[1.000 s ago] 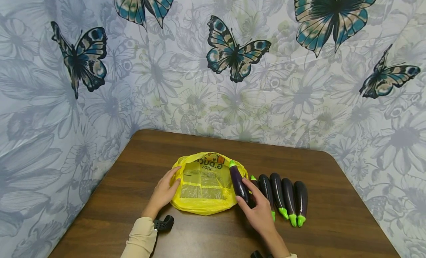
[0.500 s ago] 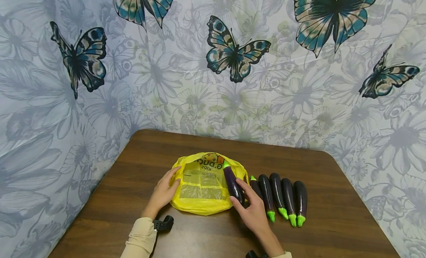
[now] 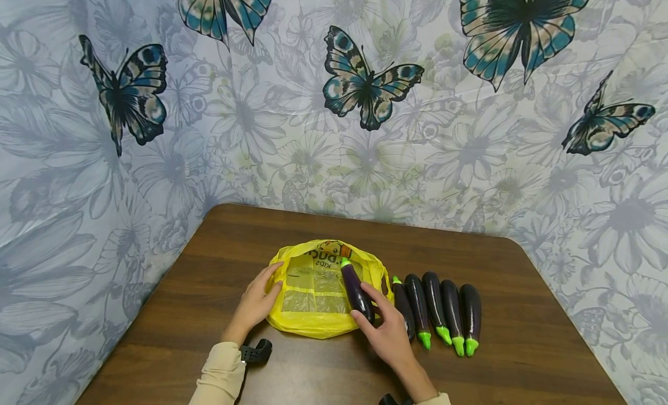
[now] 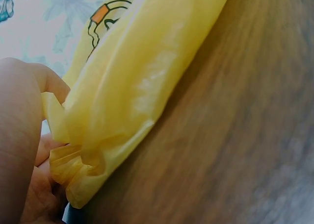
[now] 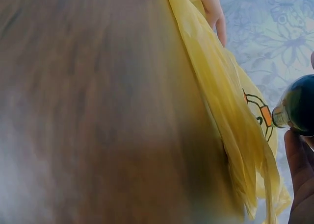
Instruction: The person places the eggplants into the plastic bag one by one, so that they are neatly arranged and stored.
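Observation:
A yellow plastic bag (image 3: 315,329) with a printed duck logo lies spread on the table, its mouth gaping. My left hand (image 3: 257,299) holds the bag's left rim, and the left wrist view shows a fold of the bag (image 4: 117,106) between thumb and fingers. The right hand (image 3: 388,334) grips a dark purple eggplant (image 3: 357,295) by its rounded end, over the right side of the bag's mouth. Its green stem end points away from me, into the opening. In the right wrist view the held eggplant (image 5: 300,106) shows end-on above the bag's edge.
Several more eggplants (image 3: 432,300) lie in a row on the brown wooden table (image 3: 522,324), just right of the bag. Most have green stems toward me; the leftmost one (image 3: 403,306) points its stem away. A butterfly-patterned cloth (image 3: 365,179) hangs behind the table.
My right hand has carried the eggplant leftward, from the bag's right edge to over its mouth. The left hand and the bag have barely moved.

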Motion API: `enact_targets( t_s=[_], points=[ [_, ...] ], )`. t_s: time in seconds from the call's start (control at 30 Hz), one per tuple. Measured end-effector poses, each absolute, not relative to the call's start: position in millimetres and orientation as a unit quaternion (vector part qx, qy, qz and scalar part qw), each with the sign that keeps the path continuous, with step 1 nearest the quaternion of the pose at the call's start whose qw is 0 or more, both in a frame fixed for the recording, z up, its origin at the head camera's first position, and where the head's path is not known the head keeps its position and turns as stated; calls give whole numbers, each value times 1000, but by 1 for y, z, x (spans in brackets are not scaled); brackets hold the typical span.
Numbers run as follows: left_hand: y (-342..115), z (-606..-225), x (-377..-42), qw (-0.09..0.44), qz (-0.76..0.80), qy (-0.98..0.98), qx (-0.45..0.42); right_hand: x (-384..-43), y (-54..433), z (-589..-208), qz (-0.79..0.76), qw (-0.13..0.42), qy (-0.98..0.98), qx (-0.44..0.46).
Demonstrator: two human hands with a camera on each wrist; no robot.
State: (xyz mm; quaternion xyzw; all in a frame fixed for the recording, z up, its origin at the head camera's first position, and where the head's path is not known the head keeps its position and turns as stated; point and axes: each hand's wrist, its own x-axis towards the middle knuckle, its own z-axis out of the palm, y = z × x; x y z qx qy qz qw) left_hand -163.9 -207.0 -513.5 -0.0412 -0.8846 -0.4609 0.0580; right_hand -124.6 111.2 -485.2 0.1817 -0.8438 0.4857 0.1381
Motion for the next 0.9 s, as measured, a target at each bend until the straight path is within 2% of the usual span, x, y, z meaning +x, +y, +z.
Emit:
enact_targets(
  t_s=[0.9],
  points=[
    [-207, -513, -164, 60, -461, -884, -45, -127, 83, -488, 487, 94, -849, 180]
  ],
)
